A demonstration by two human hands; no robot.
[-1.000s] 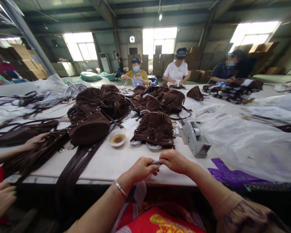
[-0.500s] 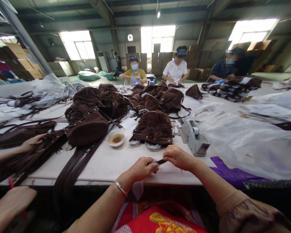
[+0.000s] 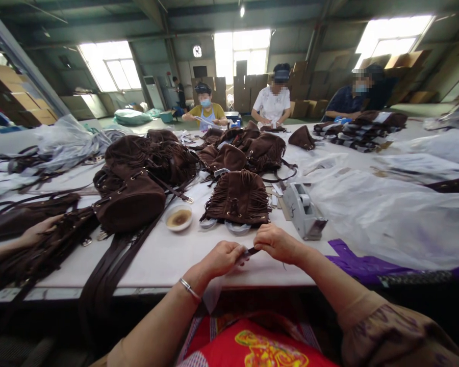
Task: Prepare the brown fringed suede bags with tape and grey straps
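Observation:
My left hand [image 3: 225, 257] is closed, pinching one end of a short dark brown strap [image 3: 254, 251]. A piece of clear plastic film [image 3: 213, 294] hangs beneath that hand, over the table edge. Close beside it, my right hand [image 3: 278, 243] is closed on the strap's other end, so only a small length shows between the fingers. Just beyond both hands lies a brown fringed bag [image 3: 237, 198] with metal eyelets, clear plastic showing under its near edge.
A white bowl [image 3: 178, 219] holds brownish contents. A grey tape dispenser [image 3: 305, 213] stands right of the bag. Brown bags [image 3: 132, 201] are heaped left and behind. Plastic sheeting [image 3: 378, 219] covers the right. A co-worker's hand [image 3: 42, 232] reaches in at left; several people work opposite.
The view has shifted slightly. Less of the strap shows between my hands. The co-worker's nearer hand at the lower left has gone out of view.

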